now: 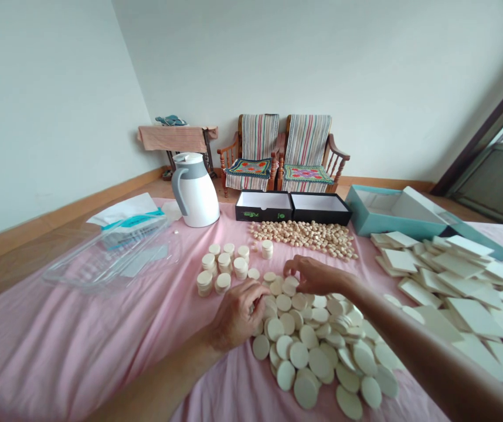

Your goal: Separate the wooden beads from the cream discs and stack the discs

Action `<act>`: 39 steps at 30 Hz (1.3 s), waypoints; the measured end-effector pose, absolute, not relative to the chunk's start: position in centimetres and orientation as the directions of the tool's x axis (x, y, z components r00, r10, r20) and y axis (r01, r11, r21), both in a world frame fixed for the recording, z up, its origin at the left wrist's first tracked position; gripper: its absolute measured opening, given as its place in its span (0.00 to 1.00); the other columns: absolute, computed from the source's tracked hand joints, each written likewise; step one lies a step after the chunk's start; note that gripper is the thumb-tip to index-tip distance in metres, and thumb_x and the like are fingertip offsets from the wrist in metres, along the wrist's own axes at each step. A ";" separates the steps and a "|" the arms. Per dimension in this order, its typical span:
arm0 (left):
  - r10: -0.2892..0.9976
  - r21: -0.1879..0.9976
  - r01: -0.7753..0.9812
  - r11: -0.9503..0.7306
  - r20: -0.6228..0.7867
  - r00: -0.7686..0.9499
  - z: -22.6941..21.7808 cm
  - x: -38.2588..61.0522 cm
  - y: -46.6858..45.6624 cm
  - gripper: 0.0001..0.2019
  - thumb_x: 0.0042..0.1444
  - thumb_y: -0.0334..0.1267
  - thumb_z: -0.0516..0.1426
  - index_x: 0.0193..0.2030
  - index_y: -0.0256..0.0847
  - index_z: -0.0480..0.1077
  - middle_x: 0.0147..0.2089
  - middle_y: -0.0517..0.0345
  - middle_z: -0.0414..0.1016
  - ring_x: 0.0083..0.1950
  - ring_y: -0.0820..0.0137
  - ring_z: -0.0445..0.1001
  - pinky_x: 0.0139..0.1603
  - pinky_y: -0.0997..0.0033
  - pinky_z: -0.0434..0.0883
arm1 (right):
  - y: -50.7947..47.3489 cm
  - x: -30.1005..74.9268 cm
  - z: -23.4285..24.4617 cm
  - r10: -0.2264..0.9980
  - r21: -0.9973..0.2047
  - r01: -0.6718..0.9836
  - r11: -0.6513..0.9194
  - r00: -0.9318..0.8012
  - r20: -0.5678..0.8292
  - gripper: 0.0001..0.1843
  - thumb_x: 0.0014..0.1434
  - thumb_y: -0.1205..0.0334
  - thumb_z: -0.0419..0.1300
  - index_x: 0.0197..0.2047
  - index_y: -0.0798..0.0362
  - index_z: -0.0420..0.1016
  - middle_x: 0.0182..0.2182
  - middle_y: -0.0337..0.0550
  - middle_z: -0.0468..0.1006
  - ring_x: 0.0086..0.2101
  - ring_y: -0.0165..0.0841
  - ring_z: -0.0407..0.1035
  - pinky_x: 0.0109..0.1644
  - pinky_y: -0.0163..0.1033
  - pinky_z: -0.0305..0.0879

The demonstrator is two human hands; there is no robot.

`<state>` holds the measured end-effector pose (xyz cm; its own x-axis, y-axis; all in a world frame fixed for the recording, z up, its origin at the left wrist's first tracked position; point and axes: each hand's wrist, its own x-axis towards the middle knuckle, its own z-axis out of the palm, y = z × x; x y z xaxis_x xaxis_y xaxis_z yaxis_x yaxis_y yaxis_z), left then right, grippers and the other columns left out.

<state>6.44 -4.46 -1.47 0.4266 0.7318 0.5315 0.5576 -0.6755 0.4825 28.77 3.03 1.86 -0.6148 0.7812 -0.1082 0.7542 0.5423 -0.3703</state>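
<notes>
A loose heap of cream round discs (317, 346) lies on the pink tablecloth (80, 340) in front of me. My left hand (236, 313) rests at the heap's left edge, fingers curled round some discs. My right hand (315, 275) lies on the heap's far edge, fingers bent down and pinching at discs there. Several short stacks of discs (223, 266) stand just beyond my left hand. One more small stack (267, 248) stands by a spread of small wooden beads (306, 234).
A white jug (194, 190) stands at the back left beside a clear plastic tray (111, 255). Two black boxes (293, 206) and a teal box (392, 211) line the far edge. Cream square tiles (458, 281) cover the right side. Two armchairs (282, 155) stand behind.
</notes>
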 end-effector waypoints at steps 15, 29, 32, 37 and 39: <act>0.743 0.487 0.570 -0.662 0.522 0.419 -1.7 6.4 -4.3 0.09 0.57 0.27 0.50 0.38 0.39 0.69 0.34 0.56 0.72 0.35 0.72 0.70 0.36 0.73 0.67 | 4.3 29.6 -1.2 0.932 -0.287 0.887 0.361 -0.357 0.070 0.11 0.52 0.62 0.56 0.36 0.59 0.72 0.32 0.51 0.73 0.35 0.37 0.67 0.35 0.36 0.56; 0.744 0.490 0.565 -0.664 0.511 0.431 -1.6 6.4 -4.3 0.10 0.55 0.25 0.49 0.38 0.39 0.69 0.34 0.55 0.72 0.36 0.71 0.71 0.36 0.74 0.68 | 5.6 28.1 0.0 0.890 -0.320 0.831 0.455 -0.412 0.195 0.08 0.53 0.64 0.55 0.36 0.57 0.71 0.32 0.45 0.72 0.30 0.29 0.64 0.35 0.34 0.56; 0.749 0.499 0.563 -0.659 0.506 0.427 -1.6 6.3 -4.4 0.10 0.55 0.25 0.49 0.38 0.38 0.69 0.34 0.55 0.73 0.37 0.71 0.71 0.37 0.74 0.68 | 6.5 26.3 1.1 0.884 -0.334 0.823 0.459 -0.389 0.258 0.09 0.54 0.64 0.53 0.38 0.56 0.70 0.35 0.45 0.71 0.31 0.29 0.64 0.36 0.33 0.57; 0.744 0.500 0.556 -0.664 0.514 0.426 -1.4 6.3 -4.5 0.10 0.54 0.24 0.50 0.38 0.38 0.69 0.34 0.55 0.73 0.36 0.71 0.72 0.37 0.73 0.68 | 7.9 23.5 1.9 0.885 -0.349 0.821 0.452 -0.362 0.294 0.09 0.53 0.63 0.54 0.38 0.55 0.70 0.36 0.46 0.70 0.31 0.29 0.64 0.37 0.34 0.57; 0.745 0.500 0.557 -0.663 0.515 0.424 -1.3 6.3 -4.5 0.10 0.54 0.24 0.50 0.38 0.38 0.69 0.34 0.55 0.73 0.36 0.71 0.72 0.36 0.74 0.68 | 8.2 23.0 1.8 0.887 -0.351 0.822 0.449 -0.360 0.291 0.09 0.52 0.63 0.55 0.37 0.55 0.70 0.36 0.46 0.70 0.32 0.30 0.64 0.37 0.34 0.57</act>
